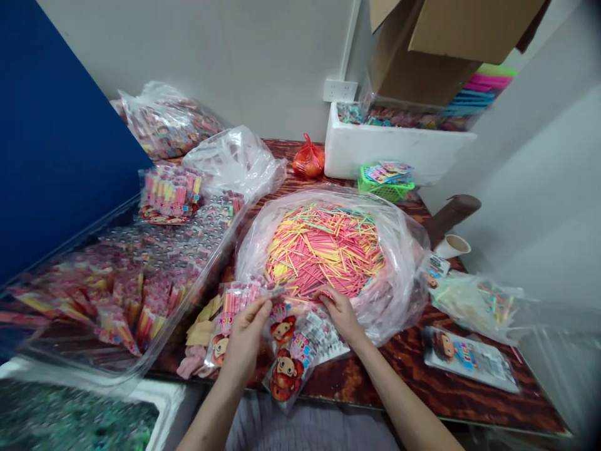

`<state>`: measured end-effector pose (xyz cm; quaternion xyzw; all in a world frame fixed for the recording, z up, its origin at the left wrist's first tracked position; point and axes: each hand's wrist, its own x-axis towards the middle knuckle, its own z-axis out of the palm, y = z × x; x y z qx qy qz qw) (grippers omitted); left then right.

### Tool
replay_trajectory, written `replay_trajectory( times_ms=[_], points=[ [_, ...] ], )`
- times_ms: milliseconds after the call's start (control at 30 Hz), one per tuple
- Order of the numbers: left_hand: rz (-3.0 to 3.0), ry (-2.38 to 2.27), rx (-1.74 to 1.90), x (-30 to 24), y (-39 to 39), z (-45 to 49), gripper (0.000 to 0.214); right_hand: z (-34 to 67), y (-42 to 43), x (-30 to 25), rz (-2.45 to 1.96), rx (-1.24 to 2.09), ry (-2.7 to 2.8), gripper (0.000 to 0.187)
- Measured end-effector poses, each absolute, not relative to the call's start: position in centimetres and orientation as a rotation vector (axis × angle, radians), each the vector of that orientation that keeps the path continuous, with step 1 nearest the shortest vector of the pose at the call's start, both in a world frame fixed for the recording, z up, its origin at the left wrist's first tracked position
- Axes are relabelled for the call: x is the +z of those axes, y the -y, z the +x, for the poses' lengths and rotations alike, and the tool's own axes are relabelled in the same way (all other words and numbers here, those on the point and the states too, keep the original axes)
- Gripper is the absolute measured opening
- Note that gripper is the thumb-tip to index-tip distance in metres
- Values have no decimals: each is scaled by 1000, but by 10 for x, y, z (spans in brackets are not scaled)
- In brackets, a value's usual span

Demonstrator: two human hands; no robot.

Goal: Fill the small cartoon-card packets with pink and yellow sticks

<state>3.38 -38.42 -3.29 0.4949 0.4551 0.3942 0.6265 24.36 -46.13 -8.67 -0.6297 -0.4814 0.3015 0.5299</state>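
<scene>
Left hand (pixel 246 335) is clutching clear plastic packet of pink sticks (pixel 233 305); right hand (pixel 342 315) is touching big clear stick-filled bag (pixel 399 250), grip unclear.

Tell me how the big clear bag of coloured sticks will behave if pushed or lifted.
The bag is thin, crinkled film, so it would probably sag and deform rather than slide whole. The loose sticks heaped inside would likely shift, and spill through the open top if tipped. It is probably light for its bulk.

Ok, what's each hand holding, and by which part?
Left hand pinches a clear packet of pink sticks by its right edge. Right hand touches loose sticks in the big bag; whether it grips any cannot be told.
</scene>
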Motion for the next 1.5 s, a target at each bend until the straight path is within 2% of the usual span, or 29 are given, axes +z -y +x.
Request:
replay_trajectory(
  times_ms=[100, 300, 400, 600, 867, 1067, 1267, 1500],
  points=[
    [993, -996, 932, -24, 379, 33, 28, 243, 461, -88, -1513, 692, 1157, 23],
    [1340, -1047, 857, -23, 385, 34, 35, 242, 462, -87, -1517, 694, 1177, 22],
    [1393, -1014, 748, -28, 388, 37, 30, 242, 462, -87, -1524, 684, 1183, 22],
    [1368, -994, 820, -34, 384, 36, 25, 243, 461, -88, -1529, 676, 1195, 24],
    [1503, -1040, 757, -37, 386, 33, 38, 241, 461, -87, -1536, 684, 1193, 26],
    [1462, -979, 702, -40, 384, 31, 28, 240, 461, -87, -1541, 668, 1198, 26],
    [1472, -1047, 752, -34, 384, 28, 37, 240, 461, -86, -1544, 663, 1215, 26],
    [1404, -957, 768, -37, 384, 32, 19, 241, 461, -90, -1557, 654, 1239, 24]
  ],
)
